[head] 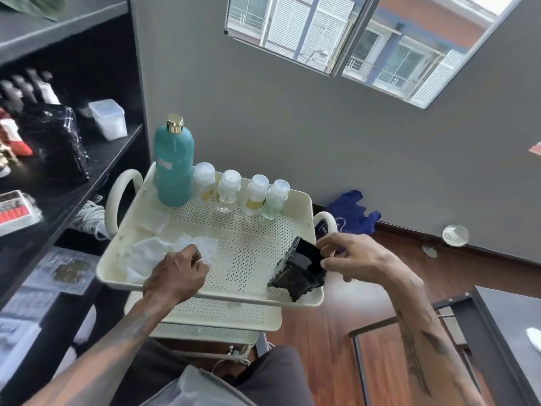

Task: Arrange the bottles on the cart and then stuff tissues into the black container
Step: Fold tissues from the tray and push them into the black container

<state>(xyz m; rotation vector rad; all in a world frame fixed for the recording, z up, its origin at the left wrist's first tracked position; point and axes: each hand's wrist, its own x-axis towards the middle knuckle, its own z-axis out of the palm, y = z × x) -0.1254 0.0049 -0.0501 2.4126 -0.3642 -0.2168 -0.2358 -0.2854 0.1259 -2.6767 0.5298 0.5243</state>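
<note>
- Bottles looked done: the teal bottle (174,165) and four small clear bottles (241,192) stood upright in a row along the far edge of the cart (304,206) top tray. Judged step in hand: tissue stuffing.
- Left hand (175,272) was over the near-left part of the tray, grip curled onto the crumpled white tissues (155,253), pinching a wad at the fingertips.
- Right hand (355,256) held the black container (298,266) at the tray's near-right corner, thumb and fingers pinching its upper rim. The container sat tilted, mouth turned up and towards the tray centre; couldn't tell if anything was in it yet.
- A second, flatter tissue (155,222) lay on the tray behind the main pile, just in front of the teal bottle.
- To do it well:
  - Right grip should have kept the container braced against the tray floor, mouth angled towards the left hand, fingers clear of the opening.
  - Gather one compact wad rather than the whole loose pile; trailing edges would likely catch on the rim.
  - Feed it in, push down with the fingertips, then return for the rest.
- Risk: container was close to the tray's near wall, so a hard shove could tip it. Bottles were well apart from both hands, low knock risk.
</note>
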